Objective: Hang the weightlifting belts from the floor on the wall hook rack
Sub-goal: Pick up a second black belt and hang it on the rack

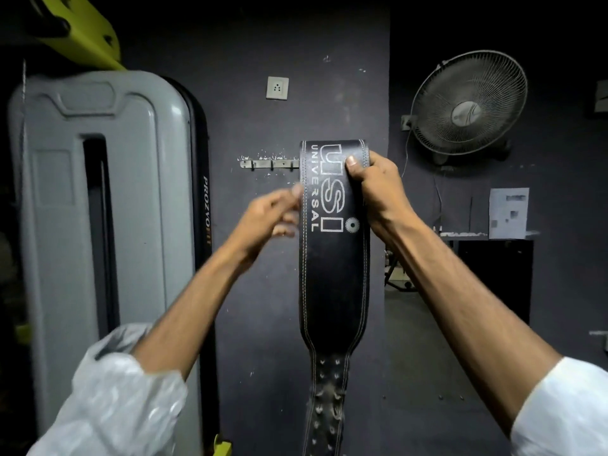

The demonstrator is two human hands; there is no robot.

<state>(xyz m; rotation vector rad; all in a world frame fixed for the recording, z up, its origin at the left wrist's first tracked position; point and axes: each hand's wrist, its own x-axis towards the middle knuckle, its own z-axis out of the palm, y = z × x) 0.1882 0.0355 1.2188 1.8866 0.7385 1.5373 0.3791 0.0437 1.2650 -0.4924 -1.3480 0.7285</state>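
Observation:
A black leather weightlifting belt (332, 278) with white lettering hangs straight down in front of the dark wall. Its folded top sits at the right end of the metal wall hook rack (268, 164), hiding that part of the rack. My right hand (371, 189) grips the belt's upper right edge, thumb on the front. My left hand (274, 213) is blurred, just left of the belt's edge, fingers apart and curled; whether it touches the belt I cannot tell. The belt's narrow perforated tail (325, 406) dangles at the bottom.
A tall grey machine shroud (98, 209) stands close on the left with a yellow-green frame part (82, 31) above it. A wall socket (277, 88) sits above the rack. A wall fan (468, 103) is mounted to the right, above a dark opening (493, 278).

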